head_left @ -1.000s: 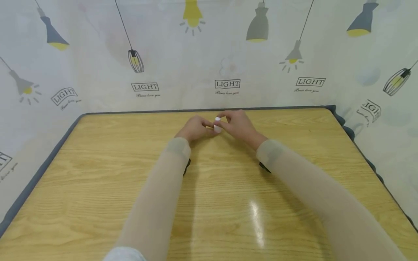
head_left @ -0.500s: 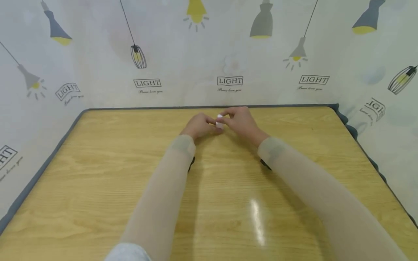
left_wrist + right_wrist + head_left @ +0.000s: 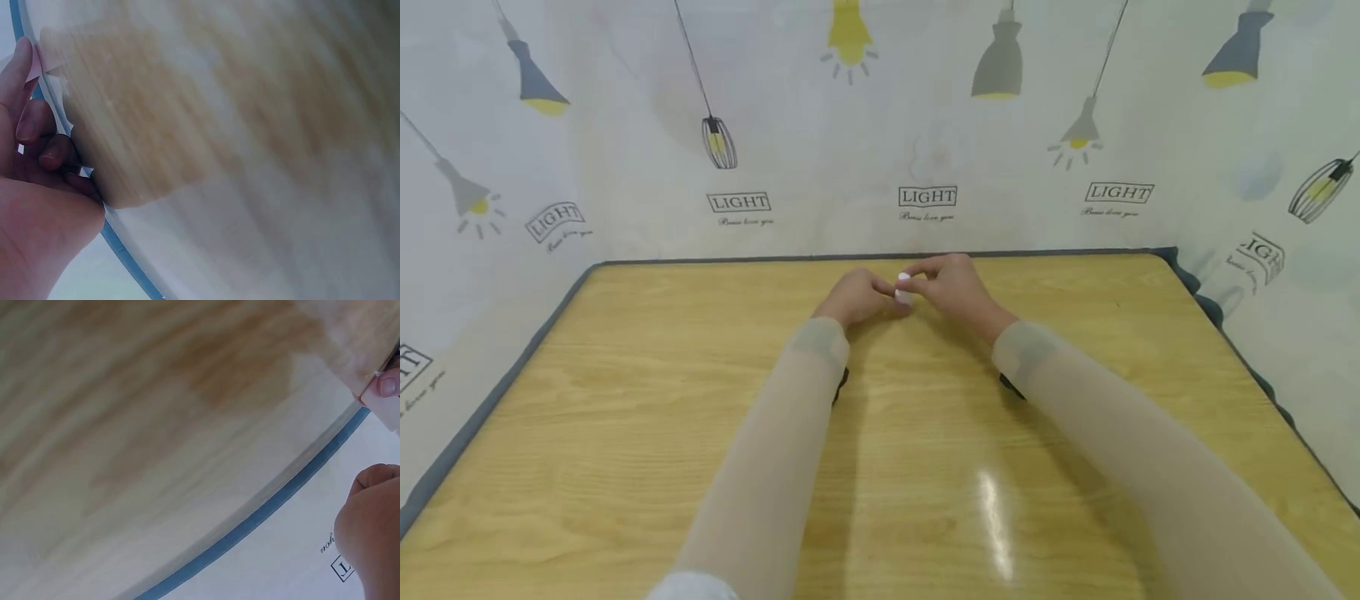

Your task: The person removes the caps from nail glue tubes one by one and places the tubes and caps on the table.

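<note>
So in the head view both hands are up near the far edge of the desk (image 3: pixel 715 392), roughly mid-edge and well away from either far corner, with a small white thing (image 3: pixel 903 297) between them. The right hand (image 3: pixel 958 290) comes at it from the right, thumb and index bent in and pinching it near the top, so barely any gap there. The left hand (image 3: pixel 857 298) has it from the other side, thumb and fingertips closed in on it. Can't tell if its bottom touches the desk. Tan sleeves (image 3: pixel 767 450) reach in from the near edge, and the wall (image 3: pixel 820 167) behind has lamps printed on it. Left wrist cam: the left thumb is pretty straight along a pale bit of the thing, other fingers curled underneath, right by the desk's blue border (image 3: pixel 128 256). Right wrist cam: the right hand's knuckles are bent, its fingertips mostly hidden, and a fingertip (image 3: pixel 389 386) presses the white thing at the frame's edge; can't tell whose.
</note>
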Action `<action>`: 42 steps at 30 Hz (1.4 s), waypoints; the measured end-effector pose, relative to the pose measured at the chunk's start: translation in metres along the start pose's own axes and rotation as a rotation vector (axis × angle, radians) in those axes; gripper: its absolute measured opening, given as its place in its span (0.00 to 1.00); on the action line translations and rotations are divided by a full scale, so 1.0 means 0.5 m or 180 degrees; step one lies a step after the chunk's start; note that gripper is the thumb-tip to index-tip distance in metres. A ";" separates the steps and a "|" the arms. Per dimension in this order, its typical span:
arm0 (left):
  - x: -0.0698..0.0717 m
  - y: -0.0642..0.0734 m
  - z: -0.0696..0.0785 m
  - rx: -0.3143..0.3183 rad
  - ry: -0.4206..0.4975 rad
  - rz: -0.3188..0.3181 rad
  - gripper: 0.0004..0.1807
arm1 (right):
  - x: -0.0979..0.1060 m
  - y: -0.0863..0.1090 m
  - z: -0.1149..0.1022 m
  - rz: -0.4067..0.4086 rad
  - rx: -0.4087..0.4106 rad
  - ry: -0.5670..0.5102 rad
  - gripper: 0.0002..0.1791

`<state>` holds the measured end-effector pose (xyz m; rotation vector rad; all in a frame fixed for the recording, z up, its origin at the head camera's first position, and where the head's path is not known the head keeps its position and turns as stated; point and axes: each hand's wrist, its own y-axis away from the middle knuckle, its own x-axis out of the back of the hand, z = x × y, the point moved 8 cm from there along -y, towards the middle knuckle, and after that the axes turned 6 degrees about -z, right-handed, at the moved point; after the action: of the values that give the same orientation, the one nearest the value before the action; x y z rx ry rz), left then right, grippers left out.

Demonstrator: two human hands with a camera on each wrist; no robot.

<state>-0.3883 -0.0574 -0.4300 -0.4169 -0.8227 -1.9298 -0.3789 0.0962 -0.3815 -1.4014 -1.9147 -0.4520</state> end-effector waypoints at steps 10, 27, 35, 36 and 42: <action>-0.029 0.014 -0.012 -0.0031 -0.0079 0.0040 0.20 | -0.024 0.017 0.012 -0.0053 0.0086 -0.0241 0.11; -0.020 0.012 -0.004 -0.0100 -0.0191 0.0120 0.18 | -0.032 0.008 0.014 -0.0308 0.0006 -0.0350 0.18; -0.006 0.011 0.013 -0.0091 -0.0345 0.0087 0.20 | -0.016 0.005 0.001 -0.0129 0.0225 -0.0179 0.16; -0.004 0.012 0.014 -0.0074 -0.0389 0.0081 0.21 | -0.015 0.004 -0.001 -0.0108 0.0280 -0.0136 0.16; 0.005 0.011 0.025 -0.0103 -0.0519 0.0058 0.20 | -0.013 0.002 -0.015 0.0019 0.0412 -0.0008 0.19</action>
<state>-0.3852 -0.0521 -0.4175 -0.6057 -0.8899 -1.9126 -0.3745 0.0874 -0.3809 -1.3241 -1.9059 -0.3176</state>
